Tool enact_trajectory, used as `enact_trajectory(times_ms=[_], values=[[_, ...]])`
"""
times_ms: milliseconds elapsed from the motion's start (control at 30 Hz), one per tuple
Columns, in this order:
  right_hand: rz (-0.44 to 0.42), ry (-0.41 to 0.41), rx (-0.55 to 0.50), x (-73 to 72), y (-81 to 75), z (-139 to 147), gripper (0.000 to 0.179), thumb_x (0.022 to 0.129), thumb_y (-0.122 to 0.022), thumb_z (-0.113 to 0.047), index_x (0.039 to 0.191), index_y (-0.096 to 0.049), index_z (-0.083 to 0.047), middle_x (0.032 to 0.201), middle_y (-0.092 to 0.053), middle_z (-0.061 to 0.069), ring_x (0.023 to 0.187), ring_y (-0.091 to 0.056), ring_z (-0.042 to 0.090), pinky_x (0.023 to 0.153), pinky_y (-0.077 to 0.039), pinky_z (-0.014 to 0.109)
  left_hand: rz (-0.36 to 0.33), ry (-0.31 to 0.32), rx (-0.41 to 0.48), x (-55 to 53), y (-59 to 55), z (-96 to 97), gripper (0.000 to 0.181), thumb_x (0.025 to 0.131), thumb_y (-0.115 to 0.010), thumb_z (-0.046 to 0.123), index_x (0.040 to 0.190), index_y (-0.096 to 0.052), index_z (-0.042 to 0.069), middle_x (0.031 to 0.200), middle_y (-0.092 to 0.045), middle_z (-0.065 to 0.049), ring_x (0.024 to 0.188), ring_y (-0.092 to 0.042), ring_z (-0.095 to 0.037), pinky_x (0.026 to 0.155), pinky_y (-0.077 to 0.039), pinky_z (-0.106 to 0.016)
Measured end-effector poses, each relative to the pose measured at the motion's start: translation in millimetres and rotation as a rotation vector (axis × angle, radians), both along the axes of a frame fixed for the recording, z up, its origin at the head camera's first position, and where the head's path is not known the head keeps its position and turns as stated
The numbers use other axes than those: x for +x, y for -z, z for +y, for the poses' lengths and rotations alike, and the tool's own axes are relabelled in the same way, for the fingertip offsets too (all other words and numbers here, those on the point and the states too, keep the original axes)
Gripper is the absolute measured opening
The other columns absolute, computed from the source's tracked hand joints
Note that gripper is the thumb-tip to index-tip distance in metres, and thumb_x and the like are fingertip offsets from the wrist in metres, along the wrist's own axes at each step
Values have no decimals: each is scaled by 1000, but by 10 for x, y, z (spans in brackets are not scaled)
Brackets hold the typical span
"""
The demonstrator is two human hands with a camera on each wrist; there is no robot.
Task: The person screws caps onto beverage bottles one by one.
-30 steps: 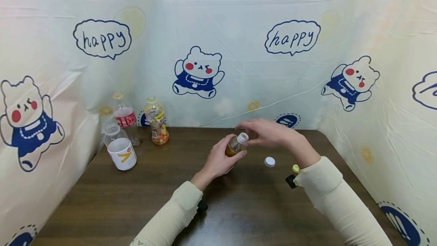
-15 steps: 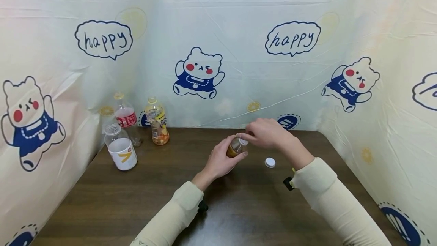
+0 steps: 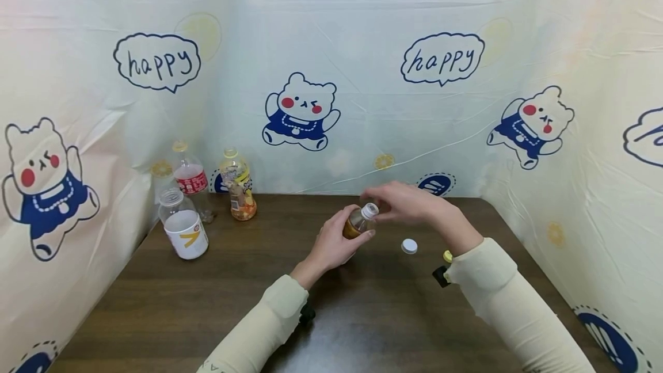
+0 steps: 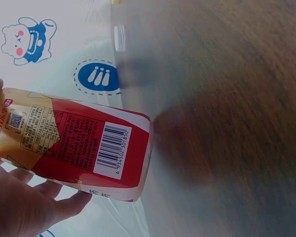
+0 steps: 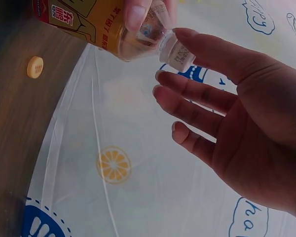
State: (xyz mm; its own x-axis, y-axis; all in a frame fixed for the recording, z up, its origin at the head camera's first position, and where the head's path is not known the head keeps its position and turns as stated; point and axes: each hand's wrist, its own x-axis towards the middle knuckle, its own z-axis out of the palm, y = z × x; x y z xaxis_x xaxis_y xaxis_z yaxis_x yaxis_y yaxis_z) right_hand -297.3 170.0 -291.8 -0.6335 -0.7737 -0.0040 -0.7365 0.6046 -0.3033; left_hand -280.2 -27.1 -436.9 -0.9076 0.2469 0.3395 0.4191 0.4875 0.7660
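Note:
My left hand (image 3: 331,240) grips a plastic drink bottle (image 3: 354,226) round its upper body, over the middle of the table. Its red and yellow label (image 4: 79,138), with a barcode near the base, fills much of the left wrist view. A white cap (image 5: 181,57) sits on the bottle's neck. My right hand (image 3: 404,203) is at the cap from the right. In the right wrist view its thumb lies along the cap's edge, while the other visible fingers (image 5: 192,106) spread loosely beside it. The bottle leans toward the right hand.
A loose white cap (image 3: 409,246) lies on the brown table (image 3: 217,315), with a yellow cap (image 3: 448,256) by the right sleeve. At the back left stand a white-labelled bottle (image 3: 186,235), a red-labelled bottle (image 3: 190,180) and a yellow-labelled bottle (image 3: 239,186). A printed curtain (image 3: 362,27) surrounds the table.
My right hand closed over the cap half a second ago, turning it, and has now loosened and drawn back, so the cap shows again. The left hand and bottle stay almost still.

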Motion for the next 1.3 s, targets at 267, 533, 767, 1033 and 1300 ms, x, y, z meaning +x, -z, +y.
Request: enact_trajectory(times_ms=[267, 533, 767, 1033, 1300], values=[[-4, 62, 34, -10, 10, -45, 13, 95, -75, -19, 107, -70, -16, 85, -67, -7, 72, -61, 15, 66, -53, 30, -14, 3, -10, -9, 20, 6, 62, 91, -71, 56, 142, -50, 28, 133, -60, 4, 113, -60, -18, 96, -54, -44], [55, 124, 108, 9, 2, -77, 16, 97, -73, -31, 99, -70, -16, 76, -61, -7, 67, -55, 13, 59, -48, 30, -3, 1, 2, -13, 7, -2, 58, 91, -73, 55, 139, -52, 30, 130, -61, 5, 111, -61, -17, 95, -55, -42], [14, 155, 81, 18, 2, -21, 23, 96, -72, -41, 103, -71, -19, 76, -64, -6, 67, -57, 13, 61, -50, 30, -16, -4, 9, -10, 15, -20, 59, 91, -73, 54, 140, -51, 29, 130, -61, 5, 111, -61, -18, 95, -55, -43], [-10, 6, 2, -4, 11, -31, 26, 96, -73, -24, 120, -68, -15, 94, -69, -9, 78, -63, 14, 73, -55, 31, -12, 3, -1, -9, 21, -4, 61, 90, -72, 57, 141, -51, 31, 132, -60, 6, 113, -60, -17, 97, -54, -46], [11, 26, 10, -48, 67, -43, 13, 98, -72, -23, 109, -69, -17, 87, -69, -6, 72, -61, 14, 64, -53, 30, -11, -1, -7, -14, 36, 0, 62, 91, -72, 56, 142, -50, 30, 132, -60, 6, 113, -61, -17, 96, -55, -44]])
